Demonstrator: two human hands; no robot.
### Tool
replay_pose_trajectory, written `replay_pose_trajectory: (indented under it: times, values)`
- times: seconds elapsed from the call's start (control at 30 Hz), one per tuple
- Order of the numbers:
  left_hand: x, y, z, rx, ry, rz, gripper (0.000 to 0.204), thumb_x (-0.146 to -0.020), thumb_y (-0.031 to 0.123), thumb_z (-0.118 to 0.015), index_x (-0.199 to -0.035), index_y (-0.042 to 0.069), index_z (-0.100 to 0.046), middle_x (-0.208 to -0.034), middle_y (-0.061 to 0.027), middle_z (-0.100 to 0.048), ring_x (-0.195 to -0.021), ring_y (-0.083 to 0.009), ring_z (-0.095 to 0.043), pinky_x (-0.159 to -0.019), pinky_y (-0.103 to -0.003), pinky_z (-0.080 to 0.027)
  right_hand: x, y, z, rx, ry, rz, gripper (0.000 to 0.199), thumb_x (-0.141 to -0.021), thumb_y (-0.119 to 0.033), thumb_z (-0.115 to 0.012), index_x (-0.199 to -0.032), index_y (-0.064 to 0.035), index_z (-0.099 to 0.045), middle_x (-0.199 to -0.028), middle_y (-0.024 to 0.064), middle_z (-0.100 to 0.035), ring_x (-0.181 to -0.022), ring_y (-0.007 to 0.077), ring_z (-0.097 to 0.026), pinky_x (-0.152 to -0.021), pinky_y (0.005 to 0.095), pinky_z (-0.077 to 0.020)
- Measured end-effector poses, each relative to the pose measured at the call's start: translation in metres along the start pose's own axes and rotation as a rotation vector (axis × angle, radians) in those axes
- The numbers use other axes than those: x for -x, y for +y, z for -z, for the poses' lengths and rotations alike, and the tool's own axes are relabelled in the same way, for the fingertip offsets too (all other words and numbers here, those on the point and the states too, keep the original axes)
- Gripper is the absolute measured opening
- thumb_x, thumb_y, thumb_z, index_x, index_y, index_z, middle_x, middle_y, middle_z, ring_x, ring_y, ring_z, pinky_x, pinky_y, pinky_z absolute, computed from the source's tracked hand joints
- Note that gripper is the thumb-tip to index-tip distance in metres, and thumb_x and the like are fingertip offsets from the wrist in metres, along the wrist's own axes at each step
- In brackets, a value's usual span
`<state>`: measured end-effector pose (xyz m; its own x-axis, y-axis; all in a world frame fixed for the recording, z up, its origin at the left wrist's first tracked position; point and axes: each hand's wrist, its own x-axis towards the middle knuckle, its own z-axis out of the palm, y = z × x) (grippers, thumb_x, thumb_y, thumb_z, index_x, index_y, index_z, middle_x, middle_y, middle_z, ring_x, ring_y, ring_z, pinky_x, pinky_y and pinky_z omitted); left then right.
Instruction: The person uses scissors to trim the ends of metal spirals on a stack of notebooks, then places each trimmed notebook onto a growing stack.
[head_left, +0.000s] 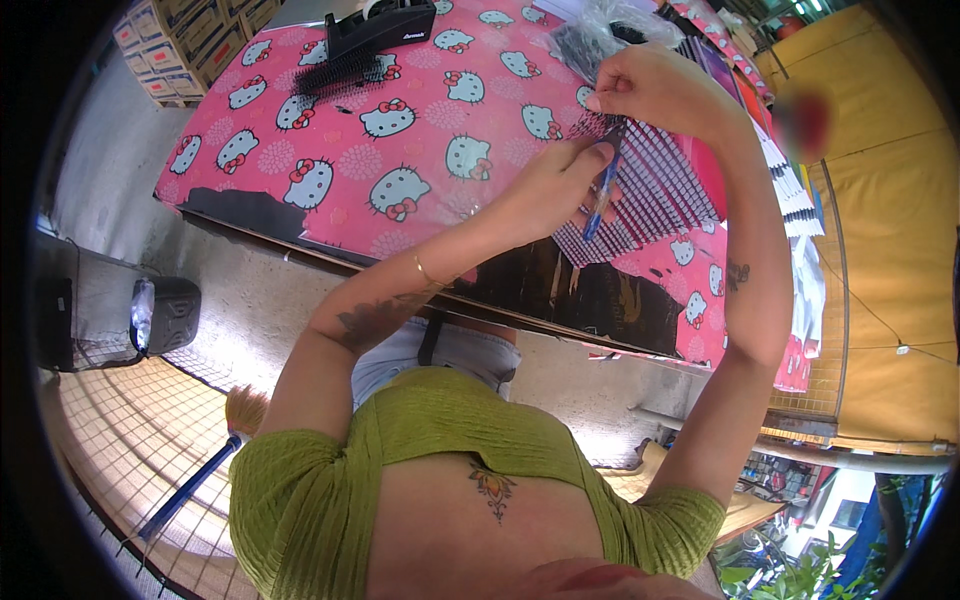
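Both hands work close together at the far right part of a pink tabletop (465, 115) printed with white cat faces.
The left hand (570, 180) pinches a slim, translucent blue, pen-like stick (601, 198), which slants across a fanned stack with a white-and-dark checkered pattern (660, 190) lying on the tabletop. The right hand (660, 90) is just beyond, its fingers curled toward the thumb above a tangle of thin black bristles (597, 124); whether it grips any of them, I cannot tell. Crumpled clear plastic (600, 38) lies just beyond the right hand; a black tape dispenser (395, 28) and bristly black strips (343, 76) lie well apart, to the left.
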<state>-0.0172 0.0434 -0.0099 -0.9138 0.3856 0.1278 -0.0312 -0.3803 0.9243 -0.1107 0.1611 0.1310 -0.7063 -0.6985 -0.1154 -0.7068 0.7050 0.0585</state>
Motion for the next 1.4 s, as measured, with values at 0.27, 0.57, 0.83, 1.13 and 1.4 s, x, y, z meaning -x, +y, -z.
replay_pose_trajectory:
  times: [0.27,0.57,0.83,1.13,1.4]
  values:
    - [0.003,-0.007,-0.003,-0.001,-0.026,0.009,0.046,-0.100,0.040,-0.042,-0.116,-0.001,-0.052,-0.089,-0.0127,-0.065,-0.071,-0.0195,-0.069,-0.051,-0.026,-0.052,0.004,0.011,-0.010,-0.062,0.150,0.048,0.032,-0.086,-0.031,-0.066,-0.085,0.0010,-0.065,-0.074,0.0146,-0.064,-0.070,0.0269,-0.062,-0.065,0.0370,-0.0466]
    - [-0.003,-0.011,0.002,0.042,0.017,0.036,0.045,-0.100,0.040,-0.043,-0.114,-0.002,-0.052,-0.084,-0.0115,-0.063,-0.066,-0.0193,-0.067,-0.051,-0.028,-0.052,-0.005,-0.001,-0.003,0.033,-0.023,0.067,0.029,-0.076,-0.032,-0.068,-0.086,-0.0052,-0.072,-0.077,0.0156,-0.068,-0.076,0.0332,-0.067,-0.072,0.0420,-0.0511]
    - [0.006,-0.016,0.003,-0.009,-0.041,0.011,0.044,-0.101,0.039,-0.039,-0.114,-0.001,-0.051,-0.086,-0.0095,-0.063,-0.068,-0.0189,-0.067,-0.054,-0.029,-0.053,-0.005,0.006,-0.009,0.047,0.038,0.022,0.034,-0.079,-0.035,-0.066,-0.092,-0.0046,-0.069,-0.075,0.0166,-0.067,-0.075,0.0354,-0.067,-0.071,0.0445,-0.0511]
    - [0.003,-0.018,0.004,0.000,0.022,0.030,0.043,-0.101,0.039,-0.040,-0.113,-0.001,-0.051,-0.086,-0.0095,-0.063,-0.068,-0.0183,-0.066,-0.055,-0.029,-0.053,-0.005,-0.009,-0.009,0.186,-0.005,0.029,0.034,-0.083,-0.038,-0.066,-0.089,-0.0038,-0.070,-0.078,0.0174,-0.066,-0.078,0.0355,-0.064,-0.070,0.0441,-0.0480]
    - [0.005,-0.018,0.002,-0.029,-0.014,0.037,0.041,-0.102,0.037,-0.040,-0.112,-0.001,-0.051,-0.082,-0.0080,-0.061,-0.063,-0.0164,-0.064,-0.053,-0.028,-0.052,-0.005,-0.003,-0.016,0.252,0.017,0.033,0.033,-0.085,-0.036,-0.063,-0.090,-0.0033,-0.066,-0.079,0.0169,-0.066,-0.080,0.0379,-0.064,-0.072,0.0463,-0.0481]
